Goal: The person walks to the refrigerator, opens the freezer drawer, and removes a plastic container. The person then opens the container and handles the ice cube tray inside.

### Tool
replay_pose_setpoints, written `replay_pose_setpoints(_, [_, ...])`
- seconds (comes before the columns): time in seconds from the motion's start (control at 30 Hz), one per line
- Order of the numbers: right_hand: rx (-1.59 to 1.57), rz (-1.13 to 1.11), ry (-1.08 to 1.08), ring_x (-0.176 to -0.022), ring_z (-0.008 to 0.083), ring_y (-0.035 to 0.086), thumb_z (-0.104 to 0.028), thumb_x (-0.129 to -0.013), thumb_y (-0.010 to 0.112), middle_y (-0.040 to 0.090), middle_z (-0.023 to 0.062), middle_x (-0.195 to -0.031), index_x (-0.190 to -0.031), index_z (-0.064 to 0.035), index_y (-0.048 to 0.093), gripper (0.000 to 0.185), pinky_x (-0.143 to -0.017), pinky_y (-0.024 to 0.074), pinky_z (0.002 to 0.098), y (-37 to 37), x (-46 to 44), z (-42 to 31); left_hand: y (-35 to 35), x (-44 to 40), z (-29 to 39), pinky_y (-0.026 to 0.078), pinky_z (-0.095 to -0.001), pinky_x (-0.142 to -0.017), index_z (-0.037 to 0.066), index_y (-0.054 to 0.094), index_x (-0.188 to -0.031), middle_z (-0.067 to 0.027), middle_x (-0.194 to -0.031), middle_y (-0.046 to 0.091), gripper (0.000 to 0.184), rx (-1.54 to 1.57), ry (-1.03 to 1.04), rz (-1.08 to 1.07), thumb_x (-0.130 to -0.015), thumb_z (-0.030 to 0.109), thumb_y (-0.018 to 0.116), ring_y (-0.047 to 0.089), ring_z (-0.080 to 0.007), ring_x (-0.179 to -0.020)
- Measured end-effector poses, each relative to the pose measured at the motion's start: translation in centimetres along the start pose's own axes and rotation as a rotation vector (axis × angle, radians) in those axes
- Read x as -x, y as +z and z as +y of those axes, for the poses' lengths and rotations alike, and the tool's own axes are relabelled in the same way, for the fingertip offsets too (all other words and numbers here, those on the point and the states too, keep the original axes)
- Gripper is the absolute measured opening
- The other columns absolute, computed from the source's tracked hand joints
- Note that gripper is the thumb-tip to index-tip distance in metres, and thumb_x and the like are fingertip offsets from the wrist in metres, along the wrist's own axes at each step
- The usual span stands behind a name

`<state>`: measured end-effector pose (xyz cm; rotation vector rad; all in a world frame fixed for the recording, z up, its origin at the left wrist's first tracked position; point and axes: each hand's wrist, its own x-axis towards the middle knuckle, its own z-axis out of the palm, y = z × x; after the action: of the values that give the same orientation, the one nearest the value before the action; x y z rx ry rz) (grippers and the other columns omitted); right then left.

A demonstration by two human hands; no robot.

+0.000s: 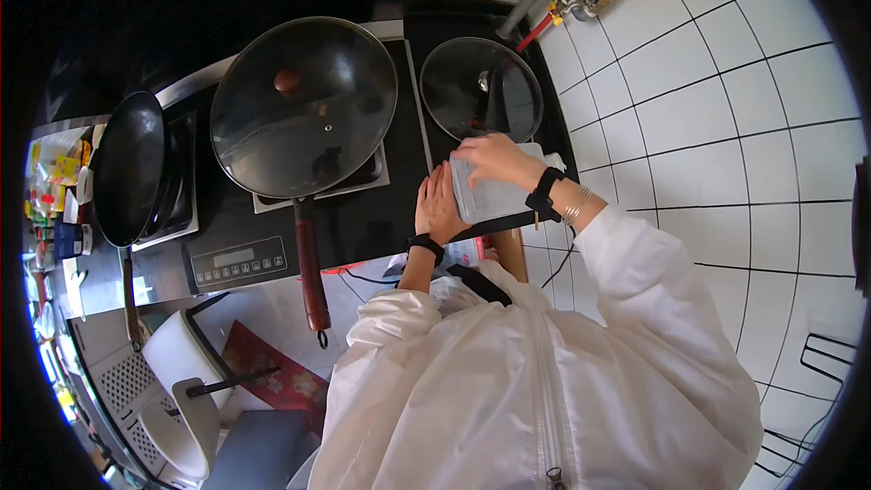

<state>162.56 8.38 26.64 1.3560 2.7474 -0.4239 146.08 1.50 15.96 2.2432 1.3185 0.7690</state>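
Note:
A translucent plastic container (pixel 494 200) sits at the right end of the black counter, near its front edge. My right hand (pixel 501 161) is over its far left corner, with the fingers curled down onto the rim. The fingertips are partly hidden. On the container's left side, my left hand (pixel 437 207) lies with its fingers stretched out and together, against or very close to the wall. Just beyond the container stands a round pan with a glass lid (pixel 481 86).
A large lidded wok (pixel 304 109) sits on the middle burner, its red-brown handle (pixel 310 272) sticking out past the counter edge. Further left stands a dark frying pan (pixel 129 172). A control panel (pixel 238 259) is in front. White tiled wall (pixel 708 118) borders the right.

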Motion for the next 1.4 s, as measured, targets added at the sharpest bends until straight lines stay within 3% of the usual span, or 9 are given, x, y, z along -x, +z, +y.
replay_pose_setpoints(0.17, [-0.171,0.100,0.169,-0.091,0.0280,0.059,-0.014,-0.063,0.077,0.058,0.0085,-0.092,-0.092,-0.0039,0.060,0.035,-0.077,0.0481,0.0372,-0.1,0.7,0.8,0.1,-0.1,-0.1,0.031,-0.0425,-0.105,-0.002,0.030,-0.135,-0.0181,-0.136,0.040,0.105,0.006,0.013,0.023,-0.053,0.042,0.080,0.038,-0.0300,-0.127])
replay_pose_setpoints(0.27, [-0.199,0.168,0.089,-0.093,0.0290,0.057,-0.012,-0.059,0.079,0.057,0.0093,-0.094,-0.090,-0.0033,0.056,0.040,-0.079,0.0473,0.0365,0.3,0.1,0.6,0.3,-0.2,0.0,0.031,-0.0432,-0.105,-0.002,0.031,-0.135,-0.0181,-0.136,0.040,0.105,-0.011,0.025,0.025,-0.054,0.042,0.080,0.038,-0.0303,-0.127])
replay_pose_setpoints(0.37, [-0.198,0.028,0.137,-0.096,0.0298,0.056,-0.010,-0.054,0.081,0.056,0.0104,-0.095,-0.093,-0.0030,0.055,0.048,-0.081,0.0466,0.0357,0.3,-0.7,0.9,0.4,-0.1,-0.1,0.032,-0.0439,-0.104,-0.002,0.031,-0.135,-0.0181,-0.136,0.041,0.104,-0.013,0.034,0.031,-0.054,0.044,0.080,0.038,-0.0306,-0.127])
replay_pose_setpoints(0.53, [-0.178,-0.081,0.087,-0.097,0.0317,0.057,-0.011,-0.048,0.083,0.059,0.0133,-0.097,-0.090,-0.0020,0.058,0.049,-0.082,0.0462,0.0379,0.6,-2.5,1.5,0.2,-0.1,-0.1,0.031,-0.0439,-0.104,-0.003,0.027,-0.138,-0.0177,-0.137,0.040,0.104,-0.008,0.030,0.005,-0.059,0.043,0.076,0.039,-0.0297,-0.127])
replay_pose_setpoints(0.67, [-0.164,-0.173,0.083,-0.097,0.0331,0.057,-0.011,-0.048,0.083,0.060,0.0148,-0.097,-0.087,-0.0013,0.059,0.047,-0.083,0.0457,0.0385,0.3,-3.3,1.6,0.6,-0.1,-0.2,0.032,-0.0443,-0.104,-0.002,0.031,-0.135,-0.0183,-0.136,0.040,0.105,-0.018,0.030,0.024,-0.055,0.047,0.079,0.038,-0.0313,-0.127])
replay_pose_setpoints(0.77, [-0.162,-0.255,0.077,-0.099,0.0334,0.056,-0.011,-0.050,0.082,0.059,0.0151,-0.098,-0.089,-0.0008,0.058,0.047,-0.083,0.0453,0.0385,0.0,-3.9,1.6,0.3,-0.1,-0.1,0.032,-0.0443,-0.104,-0.002,0.030,-0.135,-0.0182,-0.136,0.041,0.105,-0.013,0.022,0.013,-0.056,0.046,0.078,0.039,-0.0310,-0.127])
replay_pose_setpoints(1.17, [-0.133,-0.119,0.016,-0.099,0.0316,0.056,-0.010,-0.050,0.081,0.056,0.0124,-0.099,-0.089,-0.0015,0.054,0.048,-0.081,0.0468,0.0389,0.5,-2.0,1.7,0.4,-0.1,0.0,0.028,-0.0434,-0.106,0.000,0.032,-0.135,-0.0153,-0.137,0.041,0.102,-0.032,0.029,-0.024,-0.057,0.046,0.078,0.038,-0.0277,-0.128])
replay_pose_setpoints(1.4, [-0.112,-0.126,0.109,-0.103,0.0293,0.055,-0.014,-0.052,0.080,0.055,0.0101,-0.105,-0.105,-0.0030,0.057,0.059,-0.080,0.0490,0.0383,0.4,-1.5,1.3,0.5,-0.1,0.0,0.029,-0.0432,-0.107,0.000,0.032,-0.136,-0.0153,-0.137,0.041,0.105,0.010,0.017,0.053,-0.055,0.049,0.079,0.038,-0.0281,-0.129])
